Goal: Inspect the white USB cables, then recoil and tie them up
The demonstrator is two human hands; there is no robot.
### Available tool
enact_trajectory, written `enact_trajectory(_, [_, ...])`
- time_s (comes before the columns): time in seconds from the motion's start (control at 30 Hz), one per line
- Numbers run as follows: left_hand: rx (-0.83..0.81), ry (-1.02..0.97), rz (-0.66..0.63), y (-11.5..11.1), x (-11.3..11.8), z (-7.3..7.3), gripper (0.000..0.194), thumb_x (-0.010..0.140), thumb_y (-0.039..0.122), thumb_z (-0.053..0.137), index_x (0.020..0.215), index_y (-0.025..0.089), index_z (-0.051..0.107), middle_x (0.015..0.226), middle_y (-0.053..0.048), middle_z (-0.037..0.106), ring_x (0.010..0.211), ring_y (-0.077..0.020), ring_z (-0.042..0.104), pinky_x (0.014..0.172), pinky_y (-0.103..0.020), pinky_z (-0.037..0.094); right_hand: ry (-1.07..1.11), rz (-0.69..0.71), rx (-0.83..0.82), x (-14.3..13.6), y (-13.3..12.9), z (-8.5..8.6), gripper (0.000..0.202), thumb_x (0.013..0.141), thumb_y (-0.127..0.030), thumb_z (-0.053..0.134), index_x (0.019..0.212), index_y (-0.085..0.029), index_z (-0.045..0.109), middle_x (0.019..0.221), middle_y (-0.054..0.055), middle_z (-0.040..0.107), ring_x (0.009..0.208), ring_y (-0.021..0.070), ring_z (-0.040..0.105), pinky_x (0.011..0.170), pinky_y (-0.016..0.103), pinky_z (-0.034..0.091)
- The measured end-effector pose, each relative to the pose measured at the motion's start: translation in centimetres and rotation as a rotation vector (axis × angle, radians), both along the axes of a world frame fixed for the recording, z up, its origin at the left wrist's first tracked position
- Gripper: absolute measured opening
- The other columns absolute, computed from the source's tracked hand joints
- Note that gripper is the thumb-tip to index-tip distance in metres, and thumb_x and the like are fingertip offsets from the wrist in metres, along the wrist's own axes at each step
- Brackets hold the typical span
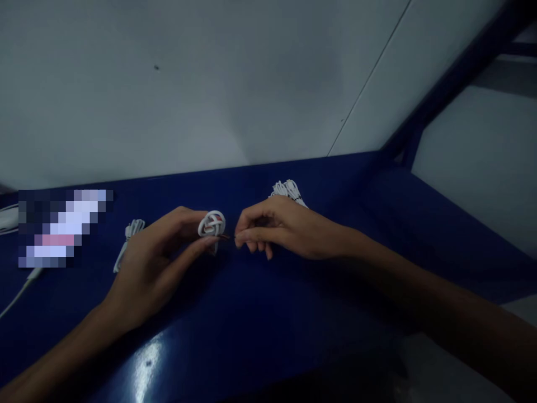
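In the middle of the view, a coiled white cable (213,224) is pinched between the thumb and fingers of my left hand (146,263). Reddish-brown bits show inside its loops. A thin dark strand (225,237) runs from the coil toward my right hand (285,226), whose thumb and fingertips are closed together at its far end. Whether this strand is a wire or a tie, I cannot tell. Behind my left hand lies a white cable bundle (133,232), partly hidden. Another bundle of white cables (289,191), with a dark tie round it, lies beyond my right hand.
The hands are above a glossy blue table (235,313). At the left lies a pixelated, bright-screened object (67,229) with a white cord (20,294) attached. More white cable (9,218) sits at the left edge. A pale panel (210,84) rises behind the table.
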State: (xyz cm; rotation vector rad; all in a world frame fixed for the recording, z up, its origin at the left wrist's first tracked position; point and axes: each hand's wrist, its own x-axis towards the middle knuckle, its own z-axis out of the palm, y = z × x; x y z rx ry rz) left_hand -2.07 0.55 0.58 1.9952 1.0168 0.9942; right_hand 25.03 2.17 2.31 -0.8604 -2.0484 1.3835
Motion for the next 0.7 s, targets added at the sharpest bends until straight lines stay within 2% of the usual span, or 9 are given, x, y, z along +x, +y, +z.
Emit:
enact_trajectory(0.1, [-0.066,-0.12,0.095,0.2,0.4,0.4,0.02,0.1,0.031,0.08,0.119,0.032,0.078,0.11,-0.001,0.081,0.092,-0.0241,0.08,0.089,-0.037,0.064,0.006,-0.049,0.012,-0.2,-0.1,-0.2,0.022,0.11,-0.03,0.067,0.099,-0.015,0.077,0.088,0.004,0.075,0.074,0.0141,0.072,0.064,0.026,0.063])
enact_trajectory(0.2, [-0.054,-0.229,0.216,0.6,0.9,0.9,0.018,0.099,0.032,0.081,0.115,0.026,0.076,0.103,-0.002,0.082,0.094,-0.0267,0.082,0.089,-0.04,0.066,0.01,-0.211,0.083,-0.7,-0.6,-0.6,0.02,0.111,-0.025,0.063,0.102,-0.014,0.077,0.087,0.003,0.075,0.074,0.0142,0.072,0.061,0.026,0.061])
enact_trajectory(0.3, [-0.048,-0.245,0.237,0.8,1.2,1.2,0.019,0.096,0.032,0.084,0.112,0.024,0.077,0.099,-0.003,0.083,0.09,-0.027,0.083,0.087,-0.041,0.067,0.007,-0.385,0.314,-1.6,-1.3,-1.3,0.017,0.112,-0.023,0.063,0.105,-0.015,0.076,0.087,0.002,0.074,0.075,0.0142,0.07,0.065,0.027,0.058])
enact_trajectory(0.37, [-0.077,-0.226,0.245,0.6,1.2,1.1,0.022,0.093,0.032,0.087,0.111,0.025,0.077,0.096,-0.002,0.083,0.085,-0.0259,0.083,0.086,-0.041,0.068,-0.013,-0.418,0.58,-2.1,-1.8,-1.9,0.012,0.11,-0.018,0.065,0.105,-0.016,0.075,0.094,0.003,0.074,0.08,0.0144,0.068,0.072,0.029,0.058])
enact_trajectory(0.47, [-0.106,-0.22,0.247,0.2,1.2,0.8,0.021,0.091,0.034,0.089,0.109,0.029,0.079,0.094,0.0,0.083,0.08,-0.0246,0.081,0.086,-0.041,0.069,-0.036,-0.432,0.828,-2.6,-2.1,-2.7,0.006,0.109,-0.018,0.069,0.11,-0.014,0.074,0.098,0.005,0.073,0.082,0.0145,0.068,0.073,0.028,0.059])
enact_trajectory(0.57, [-0.138,-0.245,0.202,-0.1,1.2,0.3,0.019,0.09,0.032,0.09,0.106,0.031,0.081,0.095,0.001,0.083,0.079,-0.0228,0.081,0.087,-0.039,0.07,-0.075,-0.437,0.942,-3.0,-2.2,-3.2,0.006,0.109,-0.016,0.069,0.11,-0.012,0.073,0.1,0.008,0.075,0.087,0.0163,0.07,0.076,0.03,0.061])
enact_trajectory(0.7, [-0.166,-0.233,0.153,-0.3,1.1,0.0,0.019,0.092,0.032,0.089,0.109,0.033,0.082,0.096,0.002,0.083,0.08,-0.0216,0.08,0.087,-0.038,0.071,-0.129,-0.436,0.981,-3.3,-2.2,-3.3,0.011,0.112,-0.016,0.063,0.108,-0.014,0.074,0.102,0.009,0.076,0.091,0.018,0.072,0.077,0.031,0.063])
